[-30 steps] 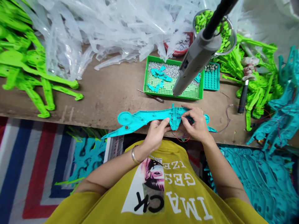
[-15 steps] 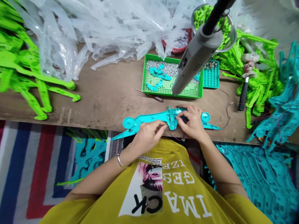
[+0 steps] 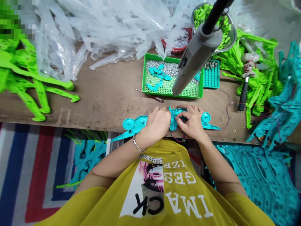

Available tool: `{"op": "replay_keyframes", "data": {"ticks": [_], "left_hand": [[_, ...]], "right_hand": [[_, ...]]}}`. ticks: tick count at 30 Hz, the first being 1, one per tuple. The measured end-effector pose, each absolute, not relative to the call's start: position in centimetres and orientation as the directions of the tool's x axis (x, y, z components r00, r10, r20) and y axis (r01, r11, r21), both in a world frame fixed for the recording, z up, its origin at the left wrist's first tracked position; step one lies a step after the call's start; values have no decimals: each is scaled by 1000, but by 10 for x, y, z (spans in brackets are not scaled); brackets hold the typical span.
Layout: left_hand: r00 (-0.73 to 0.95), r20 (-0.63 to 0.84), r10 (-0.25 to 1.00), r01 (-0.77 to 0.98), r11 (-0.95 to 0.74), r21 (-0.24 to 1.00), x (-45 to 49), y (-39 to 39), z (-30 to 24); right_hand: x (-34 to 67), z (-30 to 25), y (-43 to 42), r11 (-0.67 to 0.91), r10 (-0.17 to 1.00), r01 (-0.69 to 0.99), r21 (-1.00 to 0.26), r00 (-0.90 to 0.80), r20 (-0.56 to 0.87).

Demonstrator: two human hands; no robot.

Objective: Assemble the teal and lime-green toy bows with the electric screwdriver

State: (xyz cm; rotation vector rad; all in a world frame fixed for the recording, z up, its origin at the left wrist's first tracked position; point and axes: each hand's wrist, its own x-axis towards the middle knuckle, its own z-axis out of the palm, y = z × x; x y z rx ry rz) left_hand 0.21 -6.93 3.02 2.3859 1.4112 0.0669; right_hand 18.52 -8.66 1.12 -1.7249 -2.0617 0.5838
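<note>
A long teal plastic shell [image 3: 138, 123] lies along the front edge of the bench, its ribbed inner side up, with a round cup near each end. My left hand [image 3: 158, 124] is closed over its middle, knuckles up against the upright centre piece [image 3: 173, 121]. What its fingertips touch is hidden. On the other side of that piece, my right hand [image 3: 191, 122] grips the shell, thumb and index finger close together at the centre. Thin red and dark wires [image 3: 178, 138] hang from the shell below my right hand.
A grey electric screwdriver [image 3: 194, 59] hangs over a green tray [image 3: 172, 94] of screws and small teal pieces. A hand screwdriver [image 3: 155, 97] lies before it. Lime-green parts [image 3: 28, 70], translucent parts [image 3: 113, 34], a black-handled hammer [image 3: 244, 94] and stacked teal shells [image 3: 258, 179] surround the bench.
My left hand has moved up and right onto the shell, from below its edge to against the centre piece. My right hand stays in nearly the same place.
</note>
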Motion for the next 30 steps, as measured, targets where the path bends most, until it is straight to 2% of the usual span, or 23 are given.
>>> {"op": "replay_keyframes", "data": {"ticks": [5, 8, 12, 15, 19, 23, 26, 30], "left_hand": [[417, -147, 897, 876, -354, 329, 6, -72, 34], [450, -129, 884, 852, -382, 357, 2, -72, 33], [500, -36, 865, 801, -446, 399, -17, -74, 32], [471, 43, 881, 809, -451, 377, -34, -83, 30], [432, 101, 896, 830, -439, 344, -48, -95, 21], [396, 152, 906, 809, -423, 409, -50, -99, 7], [393, 183, 901, 779, -432, 454, -51, -98, 1], [397, 190, 898, 757, -438, 484, -52, -97, 0]], "right_hand": [[183, 12, -87, 148, 986, 822, -550, -164, 20], [186, 14, -88, 154, 983, 801, -579, -183, 8], [190, 16, -87, 132, 981, 757, -640, -193, -26], [191, 15, -85, 85, 990, 742, -665, -141, -30], [192, 11, -84, 60, 997, 692, -720, -75, 11], [195, 17, -93, 74, 988, 625, -777, 58, 141], [193, 27, -106, 45, 981, 734, -678, 96, 169], [183, 30, -119, 33, 998, 878, -477, 0, 68]]}}
